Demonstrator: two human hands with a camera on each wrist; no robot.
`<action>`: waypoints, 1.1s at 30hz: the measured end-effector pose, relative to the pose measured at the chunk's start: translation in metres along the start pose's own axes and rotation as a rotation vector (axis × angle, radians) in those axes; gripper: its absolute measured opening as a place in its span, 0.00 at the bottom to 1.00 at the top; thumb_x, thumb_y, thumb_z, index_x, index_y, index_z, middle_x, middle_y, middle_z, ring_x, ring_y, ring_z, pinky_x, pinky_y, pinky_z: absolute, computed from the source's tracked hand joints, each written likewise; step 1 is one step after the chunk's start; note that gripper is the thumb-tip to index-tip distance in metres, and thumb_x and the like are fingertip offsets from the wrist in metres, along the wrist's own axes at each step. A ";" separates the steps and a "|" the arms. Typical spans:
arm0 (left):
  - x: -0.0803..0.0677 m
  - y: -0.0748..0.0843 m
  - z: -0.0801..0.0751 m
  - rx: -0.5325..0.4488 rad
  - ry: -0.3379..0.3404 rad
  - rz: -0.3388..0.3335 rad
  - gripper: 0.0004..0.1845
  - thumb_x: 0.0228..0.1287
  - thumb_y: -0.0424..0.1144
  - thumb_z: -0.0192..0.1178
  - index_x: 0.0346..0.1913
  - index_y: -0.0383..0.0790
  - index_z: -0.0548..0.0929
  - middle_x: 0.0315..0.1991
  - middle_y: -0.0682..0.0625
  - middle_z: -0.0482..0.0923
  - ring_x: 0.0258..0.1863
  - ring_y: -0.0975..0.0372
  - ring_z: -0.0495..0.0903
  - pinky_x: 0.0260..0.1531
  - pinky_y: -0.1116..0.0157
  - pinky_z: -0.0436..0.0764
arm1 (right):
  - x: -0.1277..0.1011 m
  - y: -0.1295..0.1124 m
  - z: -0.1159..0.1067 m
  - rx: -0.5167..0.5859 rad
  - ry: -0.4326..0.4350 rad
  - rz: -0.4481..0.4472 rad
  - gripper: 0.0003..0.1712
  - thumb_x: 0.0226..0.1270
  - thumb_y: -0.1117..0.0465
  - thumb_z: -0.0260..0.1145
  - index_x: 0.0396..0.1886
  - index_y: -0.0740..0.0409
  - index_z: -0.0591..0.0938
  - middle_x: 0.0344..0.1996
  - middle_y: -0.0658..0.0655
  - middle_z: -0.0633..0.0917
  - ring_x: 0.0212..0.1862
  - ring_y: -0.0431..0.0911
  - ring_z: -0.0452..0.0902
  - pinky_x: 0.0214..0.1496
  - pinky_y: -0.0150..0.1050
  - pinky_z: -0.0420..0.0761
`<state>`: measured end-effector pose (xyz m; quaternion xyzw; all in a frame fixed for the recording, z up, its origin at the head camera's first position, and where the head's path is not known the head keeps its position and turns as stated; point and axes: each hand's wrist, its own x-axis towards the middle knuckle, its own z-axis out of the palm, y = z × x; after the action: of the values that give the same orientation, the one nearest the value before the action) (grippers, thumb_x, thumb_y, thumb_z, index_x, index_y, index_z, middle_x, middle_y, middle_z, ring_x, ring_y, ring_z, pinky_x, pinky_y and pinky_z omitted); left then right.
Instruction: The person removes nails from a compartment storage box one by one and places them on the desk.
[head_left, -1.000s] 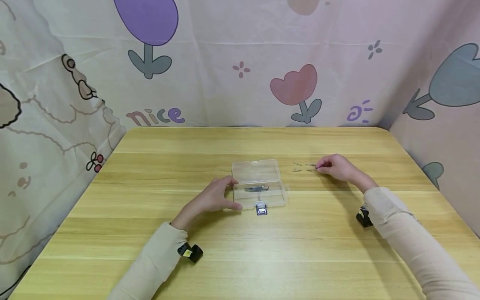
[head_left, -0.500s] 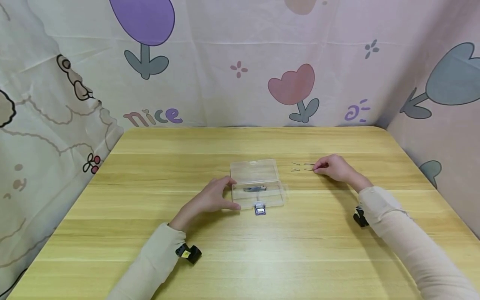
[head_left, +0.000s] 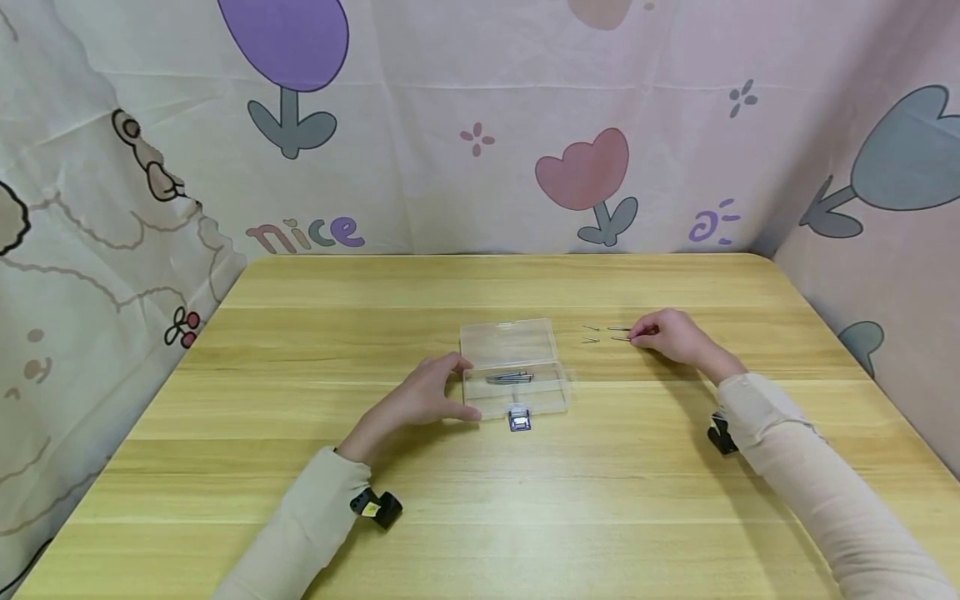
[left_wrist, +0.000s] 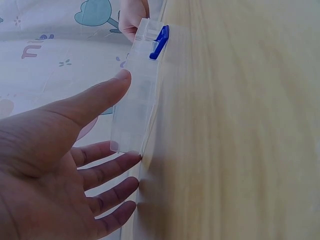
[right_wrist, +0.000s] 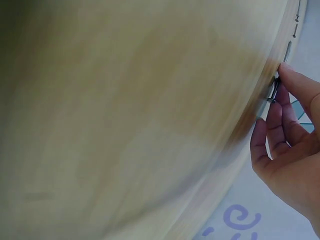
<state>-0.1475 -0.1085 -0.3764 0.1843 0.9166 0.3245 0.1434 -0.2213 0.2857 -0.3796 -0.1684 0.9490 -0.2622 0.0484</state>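
Note:
A clear plastic box lies with its lid folded back on the table. Several slim metal nails rest in its rear compartment, and a blue latch hangs at the front. My left hand stands at the box's left end, fingers extended, with the thumb by the front corner and fingertips by the left edge. To the right, my right hand pinches a nail between thumb and fingers, close to the tabletop. Another long nail lies just behind it, partly hidden by the fingers.
Two shorter nails lie between the box and my right hand. The wooden table reaches back to a printed cloth, which also hangs along both sides.
The view has shifted slightly. Over the last half second my right hand and the nail in it have slid a touch to the right; the left hand stays at the box.

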 end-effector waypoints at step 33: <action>-0.002 0.000 -0.001 -0.007 0.003 0.009 0.39 0.46 0.50 0.77 0.59 0.36 0.73 0.56 0.43 0.75 0.58 0.48 0.68 0.58 0.49 0.66 | 0.002 -0.052 0.002 0.076 0.018 -0.083 0.08 0.61 0.68 0.69 0.39 0.67 0.85 0.33 0.55 0.85 0.36 0.48 0.76 0.40 0.43 0.74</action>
<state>-0.1464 -0.1099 -0.3753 0.1877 0.9148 0.3287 0.1412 -0.2073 0.2418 -0.3549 -0.2033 0.9309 -0.3015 0.0352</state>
